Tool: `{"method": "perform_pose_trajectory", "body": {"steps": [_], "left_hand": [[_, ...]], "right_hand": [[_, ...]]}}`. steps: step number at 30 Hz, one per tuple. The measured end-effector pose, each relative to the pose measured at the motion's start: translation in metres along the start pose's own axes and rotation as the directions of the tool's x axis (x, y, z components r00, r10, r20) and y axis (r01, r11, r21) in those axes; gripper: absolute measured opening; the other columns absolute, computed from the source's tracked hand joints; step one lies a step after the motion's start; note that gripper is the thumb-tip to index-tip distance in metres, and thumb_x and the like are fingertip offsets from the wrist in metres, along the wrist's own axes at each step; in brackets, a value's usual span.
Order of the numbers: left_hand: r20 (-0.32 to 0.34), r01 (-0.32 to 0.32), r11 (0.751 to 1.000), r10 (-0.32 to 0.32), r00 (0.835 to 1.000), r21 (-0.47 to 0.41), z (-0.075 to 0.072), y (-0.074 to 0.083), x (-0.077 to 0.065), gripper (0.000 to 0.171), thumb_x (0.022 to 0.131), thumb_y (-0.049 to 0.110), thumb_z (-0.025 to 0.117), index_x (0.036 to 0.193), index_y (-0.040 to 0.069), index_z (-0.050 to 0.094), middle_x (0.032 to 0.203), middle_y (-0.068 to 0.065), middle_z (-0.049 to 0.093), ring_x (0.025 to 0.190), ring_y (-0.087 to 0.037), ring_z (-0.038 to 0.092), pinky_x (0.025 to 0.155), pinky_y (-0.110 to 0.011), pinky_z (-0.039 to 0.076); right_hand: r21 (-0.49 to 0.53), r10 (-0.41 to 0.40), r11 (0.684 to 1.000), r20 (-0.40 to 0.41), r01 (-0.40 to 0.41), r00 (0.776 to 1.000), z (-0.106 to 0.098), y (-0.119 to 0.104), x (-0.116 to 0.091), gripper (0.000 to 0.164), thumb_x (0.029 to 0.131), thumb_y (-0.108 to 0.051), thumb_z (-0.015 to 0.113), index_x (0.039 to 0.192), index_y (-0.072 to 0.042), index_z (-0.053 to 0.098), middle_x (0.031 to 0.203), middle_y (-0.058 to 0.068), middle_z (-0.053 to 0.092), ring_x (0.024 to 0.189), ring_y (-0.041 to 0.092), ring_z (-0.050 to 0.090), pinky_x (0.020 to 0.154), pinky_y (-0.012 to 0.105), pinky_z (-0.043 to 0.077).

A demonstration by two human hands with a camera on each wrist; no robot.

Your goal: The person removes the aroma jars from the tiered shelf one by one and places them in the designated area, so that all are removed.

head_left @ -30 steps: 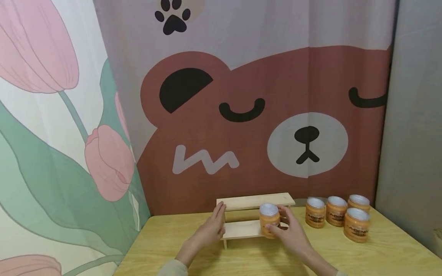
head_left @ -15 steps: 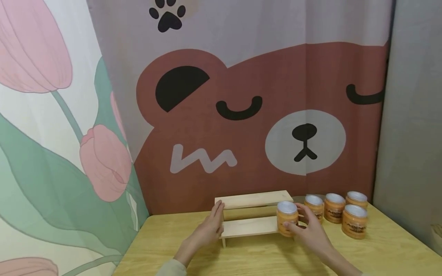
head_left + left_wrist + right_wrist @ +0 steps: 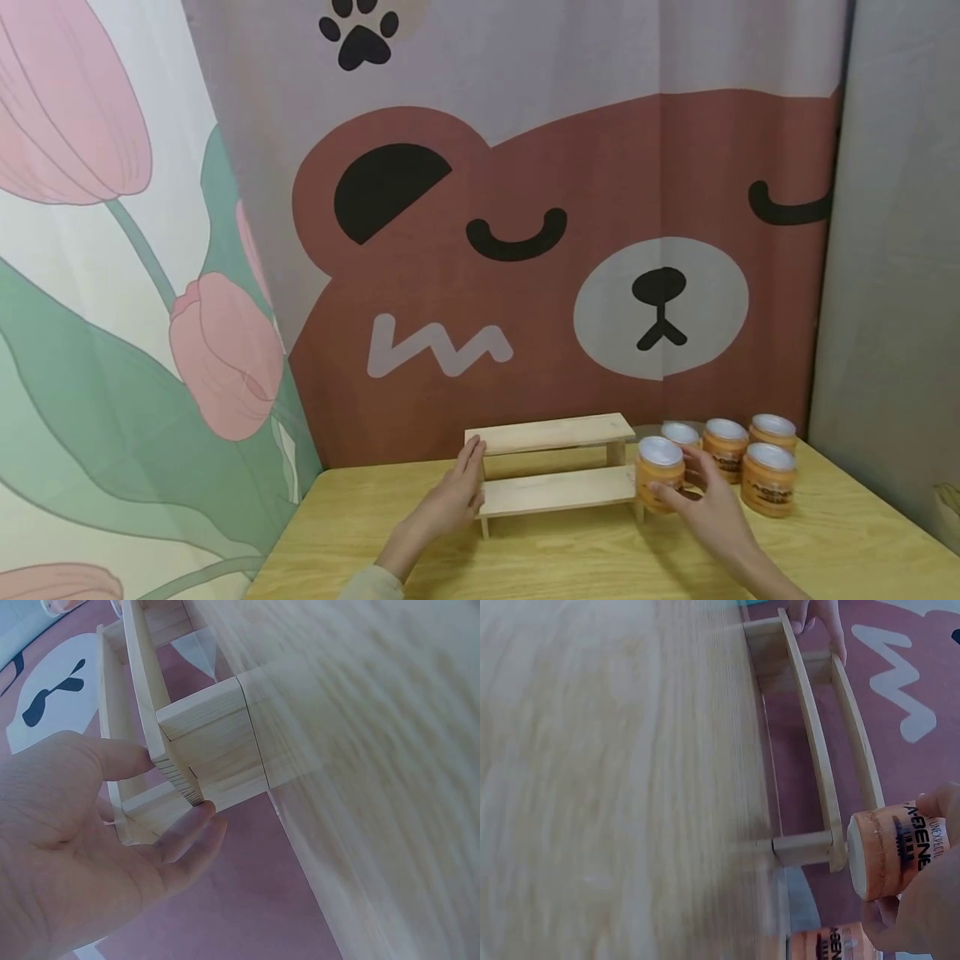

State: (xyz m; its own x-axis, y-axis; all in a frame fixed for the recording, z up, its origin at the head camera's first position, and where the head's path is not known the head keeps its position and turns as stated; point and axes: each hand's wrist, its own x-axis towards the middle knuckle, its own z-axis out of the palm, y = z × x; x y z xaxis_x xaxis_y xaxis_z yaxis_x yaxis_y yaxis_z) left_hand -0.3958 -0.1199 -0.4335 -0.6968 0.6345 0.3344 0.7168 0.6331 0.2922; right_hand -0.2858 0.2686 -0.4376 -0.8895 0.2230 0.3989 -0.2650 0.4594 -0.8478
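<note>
A two-tier wooden rack (image 3: 558, 492) stands on the table, one shelf above and behind the other. My left hand (image 3: 450, 504) holds the rack's left end. In the left wrist view its thumb and fingers (image 3: 191, 817) meet the end of the front shelf. My right hand (image 3: 708, 500) grips an orange jar (image 3: 660, 479) with a silver lid, just past the rack's right end. The jar's dark lettering shows in the right wrist view, where thumb and fingers curl round its side. It is upright in the head view and partly covers another jar.
Several similar orange jars (image 3: 770, 482) with silver lids stand at the table's right rear. The light wood table (image 3: 555, 562) reaches back to a curtain (image 3: 420, 400) with a bear print. A tulip-print curtain (image 3: 52, 450) hangs at left.
My right hand has carried the jar rightward, from in front of the lower shelf to beyond the rack's right end. My left hand has stayed on the rack's left end.
</note>
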Motion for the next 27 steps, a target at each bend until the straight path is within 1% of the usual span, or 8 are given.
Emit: {"method": "perform_pose_trajectory", "body": {"steps": [5,10,14,18,22,24,25,27], "left_hand": [[0.007,0.018,1.0,-0.018,1.0,-0.01,-0.001,0.001,0.001,0.077,0.103,0.006,0.059,0.162,0.0,0.01,0.167,-0.02,0.003,0.123,-0.044,0.052,0.055,-0.024,0.046],[0.02,0.046,0.999,-0.046,0.999,-0.018,0.001,0.0,0.002,0.077,0.103,0.007,0.058,0.162,0.003,0.009,0.168,-0.017,0.002,0.125,-0.043,0.05,0.055,-0.023,0.046],[0.021,0.053,0.998,-0.052,0.998,-0.019,0.002,-0.001,0.003,0.077,0.104,0.008,0.058,0.162,0.003,0.009,0.168,-0.016,0.001,0.129,-0.045,0.047,0.053,-0.024,0.046],[0.019,0.052,0.999,-0.052,0.998,-0.017,0.003,-0.002,0.003,0.077,0.103,0.007,0.058,0.162,0.003,0.009,0.168,-0.017,0.001,0.125,-0.043,0.051,0.053,-0.023,0.045],[0.019,0.054,0.999,-0.053,0.998,-0.01,0.003,-0.001,0.003,0.077,0.103,0.007,0.058,0.162,0.002,0.009,0.168,-0.017,0.001,0.121,-0.042,0.053,0.053,-0.023,0.045],[0.019,0.054,0.998,-0.054,0.998,-0.012,0.002,-0.001,0.003,0.077,0.103,0.007,0.058,0.162,0.002,0.009,0.168,-0.017,0.001,0.12,-0.041,0.054,0.054,-0.024,0.046],[0.019,0.054,0.998,-0.054,0.998,-0.013,0.002,-0.001,0.003,0.077,0.103,0.007,0.058,0.162,0.002,0.009,0.168,-0.017,0.001,0.119,-0.041,0.054,0.055,-0.024,0.046],[0.022,0.055,0.998,-0.055,0.998,-0.019,0.002,0.0,0.003,0.077,0.103,0.007,0.058,0.162,0.003,0.009,0.168,-0.017,0.001,0.12,-0.04,0.054,0.056,-0.024,0.046]], "right_hand": [[0.004,0.026,1.0,-0.017,-0.026,1.0,-0.009,0.008,0.002,0.097,0.091,-0.036,0.079,0.155,0.007,0.022,0.145,0.031,0.039,0.129,0.047,0.042,0.08,0.013,0.046],[0.002,0.036,0.999,-0.056,-0.036,0.998,-0.016,0.015,0.004,0.095,0.092,-0.035,0.079,0.155,0.008,0.022,0.144,0.032,0.039,0.127,0.048,0.043,0.076,0.011,0.044],[-0.004,0.061,0.998,-0.049,-0.062,0.997,-0.023,0.019,0.006,0.096,0.092,-0.037,0.078,0.155,0.008,0.021,0.146,0.033,0.036,0.128,0.05,0.041,0.077,0.013,0.044],[-0.02,0.069,0.997,-0.051,-0.07,0.996,-0.028,0.021,0.007,0.096,0.092,-0.037,0.078,0.157,0.005,0.021,0.146,0.035,0.036,0.128,0.052,0.041,0.076,0.014,0.045],[-0.042,0.063,0.997,-0.074,-0.066,0.995,-0.032,0.028,0.009,0.092,0.091,-0.032,0.079,0.155,0.007,0.024,0.142,0.036,0.039,0.125,0.053,0.044,0.073,0.014,0.045],[-0.056,0.075,0.995,-0.078,-0.079,0.994,-0.034,0.031,0.011,0.093,0.091,-0.031,0.08,0.154,0.008,0.024,0.142,0.038,0.038,0.125,0.054,0.044,0.075,0.018,0.048],[-0.065,0.083,0.994,-0.079,-0.089,0.993,-0.035,0.033,0.012,0.093,0.091,-0.031,0.08,0.153,0.009,0.024,0.143,0.038,0.038,0.127,0.054,0.043,0.078,0.022,0.049],[-0.072,0.103,0.991,-0.073,-0.109,0.992,-0.037,0.035,0.013,0.096,0.09,-0.032,0.081,0.153,0.011,0.022,0.145,0.04,0.035,0.13,0.054,0.04,0.087,0.032,0.051]]}}
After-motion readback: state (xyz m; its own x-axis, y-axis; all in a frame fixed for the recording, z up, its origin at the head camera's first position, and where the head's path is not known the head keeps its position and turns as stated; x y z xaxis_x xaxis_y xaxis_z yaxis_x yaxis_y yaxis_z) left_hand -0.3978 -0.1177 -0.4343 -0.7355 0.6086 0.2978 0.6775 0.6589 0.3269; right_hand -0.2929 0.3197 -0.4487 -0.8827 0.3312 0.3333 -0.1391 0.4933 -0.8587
